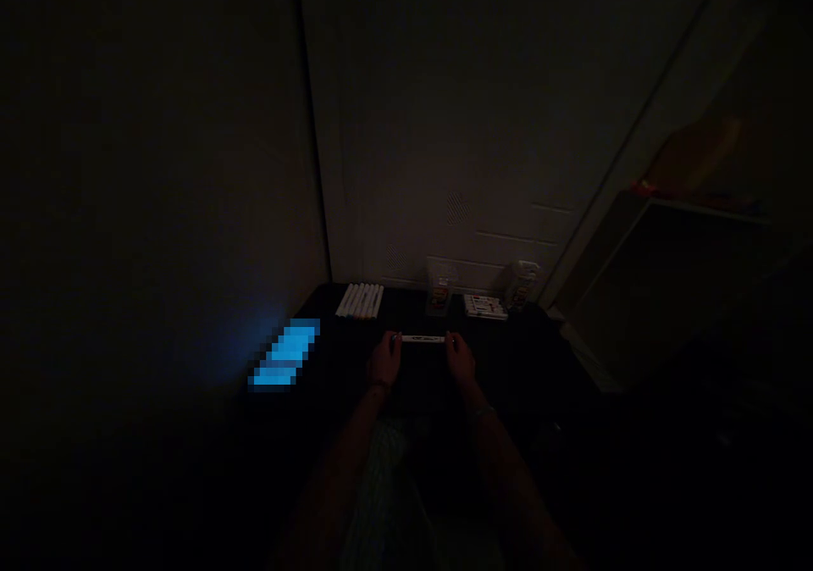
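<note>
A white marker (pixel 423 339) with dark print is held level above the dark table between my two hands. My left hand (pixel 384 361) pinches its left end, and my right hand (pixel 461 359) pinches the right end. Farther back on the left lies a row of several white markers (pixel 360 301), side by side. Behind the held marker stands a clear plastic case (pixel 440 287) with a printed label. To its right a stack of white markers (pixel 486 306) lies sideways. The dim light hides the finer print and finger details.
A bright blue pixelated screen (pixel 285 355) lies on the dark table (pixel 521 359) at the left. Another clear container (pixel 524 283) stands at the back right, near the wall (pixel 438 130). A dark shelf or cabinet (pixel 686 274) stands farther right.
</note>
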Available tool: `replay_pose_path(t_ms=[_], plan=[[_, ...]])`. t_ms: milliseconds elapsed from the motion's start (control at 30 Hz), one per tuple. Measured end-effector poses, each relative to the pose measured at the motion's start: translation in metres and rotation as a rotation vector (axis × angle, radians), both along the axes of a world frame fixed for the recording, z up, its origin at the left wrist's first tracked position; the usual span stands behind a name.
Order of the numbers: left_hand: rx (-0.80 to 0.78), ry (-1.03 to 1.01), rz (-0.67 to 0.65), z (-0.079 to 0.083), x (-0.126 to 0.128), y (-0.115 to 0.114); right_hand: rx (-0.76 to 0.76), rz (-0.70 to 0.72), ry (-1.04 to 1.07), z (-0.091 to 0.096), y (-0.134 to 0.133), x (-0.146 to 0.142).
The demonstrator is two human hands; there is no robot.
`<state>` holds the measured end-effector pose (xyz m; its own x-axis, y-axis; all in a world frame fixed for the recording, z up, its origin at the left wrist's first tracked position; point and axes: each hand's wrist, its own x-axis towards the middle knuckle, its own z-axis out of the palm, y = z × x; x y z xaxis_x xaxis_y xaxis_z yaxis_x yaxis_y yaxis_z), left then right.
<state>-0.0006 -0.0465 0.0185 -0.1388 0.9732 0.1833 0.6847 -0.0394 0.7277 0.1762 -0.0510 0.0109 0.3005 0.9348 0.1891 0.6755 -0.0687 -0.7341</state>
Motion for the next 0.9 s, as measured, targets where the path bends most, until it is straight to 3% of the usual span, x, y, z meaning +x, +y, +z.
replay_pose_path(t_ms=[300,667,900], plan=[[0.005,-0.043,-0.021,0.0072,0.0,-0.0043,-0.026,-0.012,0.0,0.0064,-0.0042,-0.0019],[0.04,-0.04,-0.051,-0.0025,-0.0011,0.001,-0.014,-0.043,-0.037,0.0045,-0.0031,-0.0018],[-0.008,-0.023,-0.036,0.0056,0.0014,-0.0042,-0.02,-0.055,-0.03,0.0057,-0.0039,-0.0023]])
